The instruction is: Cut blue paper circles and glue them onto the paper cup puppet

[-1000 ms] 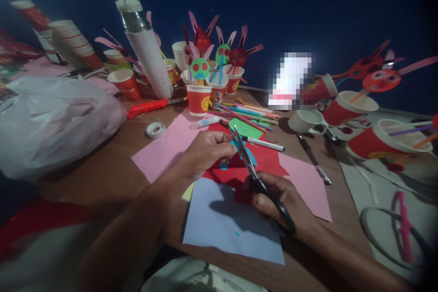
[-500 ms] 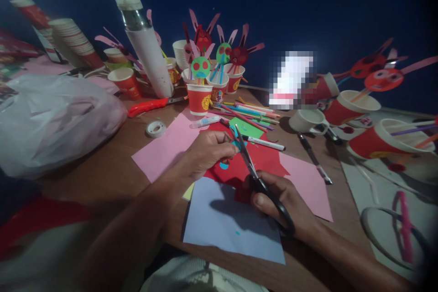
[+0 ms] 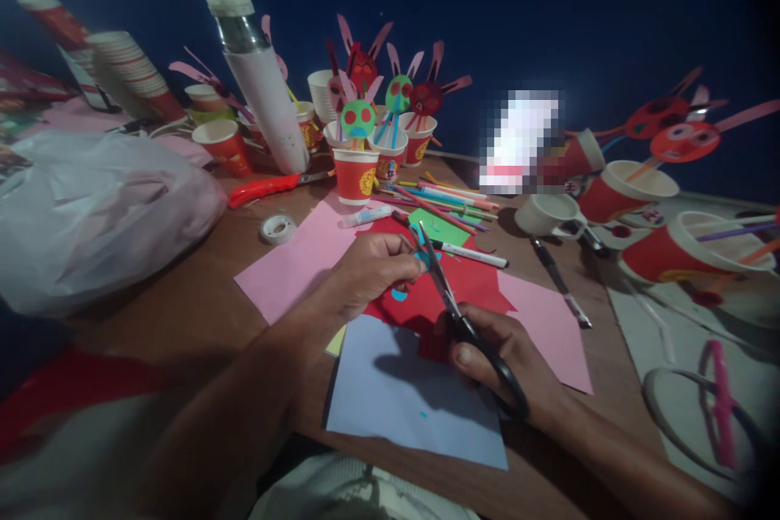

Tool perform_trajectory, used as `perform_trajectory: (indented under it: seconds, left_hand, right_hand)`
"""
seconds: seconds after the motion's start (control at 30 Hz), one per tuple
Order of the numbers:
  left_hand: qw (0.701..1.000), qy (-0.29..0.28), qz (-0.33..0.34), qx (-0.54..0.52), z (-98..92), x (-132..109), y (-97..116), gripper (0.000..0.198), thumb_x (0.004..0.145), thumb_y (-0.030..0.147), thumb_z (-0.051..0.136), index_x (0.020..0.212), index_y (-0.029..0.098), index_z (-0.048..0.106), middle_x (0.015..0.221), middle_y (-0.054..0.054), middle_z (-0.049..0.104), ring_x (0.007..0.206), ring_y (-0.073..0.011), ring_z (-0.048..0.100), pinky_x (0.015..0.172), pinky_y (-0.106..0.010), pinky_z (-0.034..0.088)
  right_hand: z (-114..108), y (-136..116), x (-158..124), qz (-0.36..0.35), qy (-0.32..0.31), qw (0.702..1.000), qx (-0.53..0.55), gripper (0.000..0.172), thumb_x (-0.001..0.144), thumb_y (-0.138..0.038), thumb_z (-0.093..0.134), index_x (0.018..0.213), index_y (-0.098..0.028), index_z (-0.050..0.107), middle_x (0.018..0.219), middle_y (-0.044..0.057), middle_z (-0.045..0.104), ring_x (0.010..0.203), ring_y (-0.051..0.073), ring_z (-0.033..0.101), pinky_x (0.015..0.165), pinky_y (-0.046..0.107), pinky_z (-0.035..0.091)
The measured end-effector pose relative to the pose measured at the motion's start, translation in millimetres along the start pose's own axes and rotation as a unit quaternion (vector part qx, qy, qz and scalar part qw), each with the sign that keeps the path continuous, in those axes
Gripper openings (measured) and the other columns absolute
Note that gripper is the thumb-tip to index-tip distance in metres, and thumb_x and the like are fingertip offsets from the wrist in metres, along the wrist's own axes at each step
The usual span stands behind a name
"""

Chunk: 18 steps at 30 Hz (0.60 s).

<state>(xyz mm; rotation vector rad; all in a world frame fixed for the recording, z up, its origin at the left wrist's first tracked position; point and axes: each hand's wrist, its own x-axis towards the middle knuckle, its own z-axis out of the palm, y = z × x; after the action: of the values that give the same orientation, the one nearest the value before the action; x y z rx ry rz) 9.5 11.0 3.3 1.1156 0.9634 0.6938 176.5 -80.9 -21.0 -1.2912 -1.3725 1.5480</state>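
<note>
Between thumb and fingers, my left hand (image 3: 374, 272) pinches a small piece of blue paper (image 3: 428, 260). My right hand (image 3: 500, 353) is closed around the black handles of the scissors (image 3: 449, 301), whose blades stand slightly apart and point up and away, right beside the blue paper. Beneath both hands lies red paper (image 3: 481, 288), with a small blue cutout (image 3: 400, 295) on it. A light blue sheet (image 3: 390, 390) lies nearer to me, with a tiny blue scrap on it. Pink paper (image 3: 292, 260) shows at the left and right.
Behind the hands lie a marker (image 3: 469, 253), green paper (image 3: 448, 223) and several coloured sticks. Red paper cups (image 3: 357, 179) with paper faces stand behind. A flask (image 3: 268, 97), a box cutter (image 3: 262, 190), tape (image 3: 278, 228) and a plastic bag (image 3: 103, 219) are leftward; a white mug (image 3: 547, 215) is rightward.
Almost nothing differs. My right thumb and the scissor handles have shifted very slightly; the left hand still pinches the blue paper in the same place.
</note>
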Motion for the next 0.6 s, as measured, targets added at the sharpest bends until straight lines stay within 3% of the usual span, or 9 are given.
perform_trajectory:
  seconds: [0.6]
  left_hand:
    - [1.0,-0.008,-0.005,0.022,-3.6,0.6,-0.3,0.014,0.058,0.024,0.06,0.064,0.012,0.055,0.052,0.003,0.052,0.046,-0.0046,0.043,0.047,-0.018,0.033]
  right_hand:
    - [2.1,-5.1,0.1,0.045,0.009,0.999,-0.006,0.042,0.066,-0.055,0.065,0.073,-0.015,0.053,0.051,-0.005,0.045,0.042,0.006,0.039,0.038,0.018,0.033]
